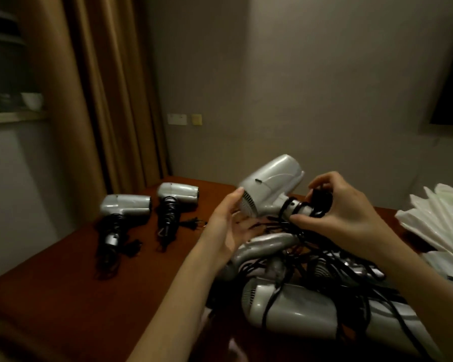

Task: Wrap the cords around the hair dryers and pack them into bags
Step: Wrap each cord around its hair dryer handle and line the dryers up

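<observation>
Silver plastic makes up the hair dryer [271, 185] held up between the two hands, and it is judged light, rigid and rather smooth, so a grip on the narrow handle is favoured over the rounded body. Its handle is pinched by the right hand [343, 218], whose fingers are curled round the handle end and a bunch of black cord [321, 202]; a few turns are already seen round the handle. The left hand [226, 226] is held open, palm up, fingertips just touching the rear grille. The cord is judged limp but springy, so loops may slip off unless kept taut.

Below the right hand a pile of unwrapped dryers [311, 307] lies tangled in loose cords, which may snag when one is lifted. Well beyond the left hand, two wrapped dryers [152, 207] rest on the dark reddish counter [63, 283]. Past the right hand, pale plastic bags [439, 218] are fanned out. Brown curtains [102, 87] and a plain wall [298, 74] with a switch plate [177, 118] are seen behind, in dim light.
</observation>
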The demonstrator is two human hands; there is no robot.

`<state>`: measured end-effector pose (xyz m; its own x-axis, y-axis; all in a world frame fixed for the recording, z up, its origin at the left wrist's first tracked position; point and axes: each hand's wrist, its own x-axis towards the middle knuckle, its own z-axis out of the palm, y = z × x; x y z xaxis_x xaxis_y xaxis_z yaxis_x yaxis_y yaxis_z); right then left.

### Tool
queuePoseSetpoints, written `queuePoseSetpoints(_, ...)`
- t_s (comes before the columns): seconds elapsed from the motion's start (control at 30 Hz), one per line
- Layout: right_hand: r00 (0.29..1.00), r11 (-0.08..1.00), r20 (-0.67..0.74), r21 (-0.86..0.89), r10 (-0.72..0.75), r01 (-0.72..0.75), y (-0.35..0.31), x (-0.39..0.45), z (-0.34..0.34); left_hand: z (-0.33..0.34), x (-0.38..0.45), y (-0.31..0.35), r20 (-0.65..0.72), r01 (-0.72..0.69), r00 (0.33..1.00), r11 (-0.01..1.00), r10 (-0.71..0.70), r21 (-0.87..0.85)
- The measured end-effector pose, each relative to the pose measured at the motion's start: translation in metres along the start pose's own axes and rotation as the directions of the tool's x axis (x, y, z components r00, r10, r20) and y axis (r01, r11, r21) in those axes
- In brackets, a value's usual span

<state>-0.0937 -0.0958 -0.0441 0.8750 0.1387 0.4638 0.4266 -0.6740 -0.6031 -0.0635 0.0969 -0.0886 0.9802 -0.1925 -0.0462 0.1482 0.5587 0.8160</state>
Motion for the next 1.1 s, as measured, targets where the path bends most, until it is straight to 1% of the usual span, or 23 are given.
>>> queuePoseSetpoints(0.07,1.000,0.999,0.010,0.046,0.003,-0.004,-0.015,0.016,0.013,-0.006,-0.010,0.012,0.005,-0.041,0.999,0.996,0.041,0.073)
queuePoseSetpoints(0.2,0.999,0.987,0.036,0.163,-0.009,0.003,-0.053,0.043,0.054,-0.034,-0.027,0.041,-0.080,-0.149,0.983,0.971,0.166,0.187)
queuePoseSetpoints(0.33,0.997,0.975,0.077,0.222,-0.017,0.000,-0.093,0.056,0.111,-0.069,-0.048,0.060,-0.162,-0.172,0.961,0.943,0.224,0.284)
queuePoseSetpoints(0.43,0.991,0.960,0.129,0.279,-0.017,-0.020,-0.119,0.052,0.161,-0.101,-0.063,0.075,-0.273,-0.168,0.922,0.919,0.274,0.356)
queuePoseSetpoints(0.57,0.980,0.906,0.198,0.410,0.024,-0.105,-0.149,0.035,0.232,-0.158,-0.092,0.094,-0.393,-0.120,0.867,0.893,0.307,0.433)
queuePoseSetpoints(0.67,0.973,0.891,0.230,0.443,-0.001,-0.103,-0.170,0.020,0.277,-0.196,-0.114,0.104,-0.472,-0.087,0.821,0.888,0.321,0.452)
queuePoseSetpoints(0.8,0.954,0.868,0.294,0.487,-0.057,-0.099,-0.196,0.006,0.317,-0.238,-0.131,0.121,-0.580,-0.038,0.739,0.881,0.343,0.472)
queuePoseSetpoints(0.87,0.940,0.871,0.327,0.485,-0.097,-0.078,-0.204,0.005,0.333,-0.257,-0.128,0.128,-0.636,-0.017,0.694,0.890,0.339,0.456)
queuePoseSetpoints(0.93,0.932,0.882,0.349,0.464,-0.094,-0.085,-0.208,0.008,0.346,-0.272,-0.120,0.130,-0.676,0.025,0.664,0.894,0.320,0.447)
queuePoseSetpoints(1.03,0.929,0.904,0.364,0.416,-0.062,-0.103,-0.205,0.015,0.356,-0.285,-0.102,0.127,-0.693,0.090,0.653,0.876,0.307,0.473)
queuePoseSetpoints(1.1,0.922,0.927,0.380,0.365,-0.068,-0.083,-0.198,0.021,0.360,-0.289,-0.091,0.125,-0.689,0.156,0.656,0.837,0.309,0.525)
